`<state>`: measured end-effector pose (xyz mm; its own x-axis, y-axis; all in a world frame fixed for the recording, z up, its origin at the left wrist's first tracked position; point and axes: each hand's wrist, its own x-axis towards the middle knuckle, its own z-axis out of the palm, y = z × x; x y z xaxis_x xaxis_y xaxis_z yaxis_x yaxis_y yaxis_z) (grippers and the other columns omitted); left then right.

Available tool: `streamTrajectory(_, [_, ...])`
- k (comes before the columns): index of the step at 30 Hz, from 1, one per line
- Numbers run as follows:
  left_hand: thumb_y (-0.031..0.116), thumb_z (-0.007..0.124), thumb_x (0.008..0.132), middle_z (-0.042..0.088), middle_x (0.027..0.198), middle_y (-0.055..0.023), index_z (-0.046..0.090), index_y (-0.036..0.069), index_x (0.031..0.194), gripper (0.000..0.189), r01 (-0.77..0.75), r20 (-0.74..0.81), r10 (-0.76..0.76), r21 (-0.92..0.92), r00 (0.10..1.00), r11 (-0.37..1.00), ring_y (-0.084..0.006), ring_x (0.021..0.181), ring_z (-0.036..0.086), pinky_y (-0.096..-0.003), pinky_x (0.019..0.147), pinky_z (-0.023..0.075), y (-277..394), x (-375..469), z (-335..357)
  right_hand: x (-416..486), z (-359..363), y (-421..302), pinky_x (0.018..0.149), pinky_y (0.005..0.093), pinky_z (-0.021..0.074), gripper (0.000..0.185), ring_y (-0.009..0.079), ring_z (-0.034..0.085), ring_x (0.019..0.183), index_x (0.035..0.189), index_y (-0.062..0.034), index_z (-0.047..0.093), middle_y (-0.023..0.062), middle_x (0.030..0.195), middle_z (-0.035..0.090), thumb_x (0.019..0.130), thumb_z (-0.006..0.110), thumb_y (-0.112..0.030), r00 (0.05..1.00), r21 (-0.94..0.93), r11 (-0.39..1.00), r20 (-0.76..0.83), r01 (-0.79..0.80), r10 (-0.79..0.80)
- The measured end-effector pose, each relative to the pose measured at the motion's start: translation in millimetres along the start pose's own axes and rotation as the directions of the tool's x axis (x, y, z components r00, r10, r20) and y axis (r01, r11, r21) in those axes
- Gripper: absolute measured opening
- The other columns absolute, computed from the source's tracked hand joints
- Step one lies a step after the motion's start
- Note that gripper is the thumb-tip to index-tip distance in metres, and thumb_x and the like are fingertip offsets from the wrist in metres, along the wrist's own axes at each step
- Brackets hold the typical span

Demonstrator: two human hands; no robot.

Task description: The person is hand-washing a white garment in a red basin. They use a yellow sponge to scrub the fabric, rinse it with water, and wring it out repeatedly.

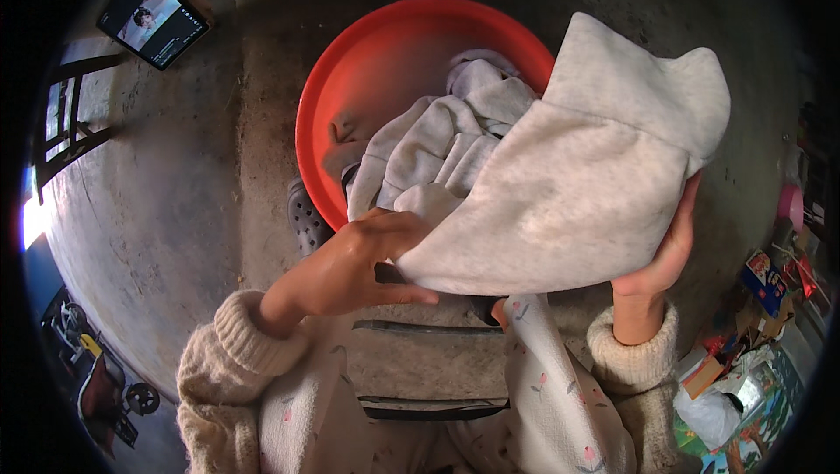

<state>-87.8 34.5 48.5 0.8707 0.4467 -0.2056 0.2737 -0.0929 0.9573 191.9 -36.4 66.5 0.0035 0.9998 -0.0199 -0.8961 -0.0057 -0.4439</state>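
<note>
A heathered light-grey fabric garment (571,205) is held up over the right side of a red plastic basin (341,73). At the garment's pointed lower-left corner, my left hand (354,257) has its fingers and thumb about the edge. Its right side rests in my right hand (666,264), whose fingers are mostly hidden behind the cloth. A wide seamed band, like a cuff or waistband, forms its upper end. More crumpled grey clothing (433,146) lies heaped in the basin, partly covered by the raised piece.
A grey clog (305,215) shows beside the basin's left rim. At upper left stands a lit tablet screen (154,18), near a dark wooden frame (75,123). A wheeled child's vehicle (105,382) is at lower left. Cartons and a white plastic bag (709,418) clutter the right.
</note>
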Motion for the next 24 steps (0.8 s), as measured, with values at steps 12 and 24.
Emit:
streamTrajectory(12, [0.044,0.038,0.096,0.056,0.115,-0.0147,0.051,-0.003,0.119,0.054,0.154,-0.087,-0.193,-0.334,0.977,0.93,-0.0229,0.111,0.051,-0.035,0.096,0.0396,-4.2,18.5,-16.7,4.4,24.1,15.6,0.106,0.0404,0.0336,0.052,0.021,0.042,0.126,0.14,-0.0154,0.031,0.0043,0.138,0.042,0.097,0.033,-0.044,0.959,0.11,0.969,-0.154,-0.221,0.236])
streamTrajectory(24, [0.021,0.053,0.093,0.049,0.127,-0.0118,0.04,0.002,0.13,0.044,0.015,-0.104,-0.285,-0.922,0.953,0.387,-0.0208,0.118,0.048,-0.0367,0.101,0.0384,-71.8,43.0,12.1,6.8,21.3,2.3,0.095,0.0268,0.0357,0.042,0.0125,0.047,0.111,0.135,-0.0005,0.039,0.0088,0.132,0.045,0.095,0.046,-0.011,0.953,-0.905,0.319,-0.303,-0.283,-0.016])
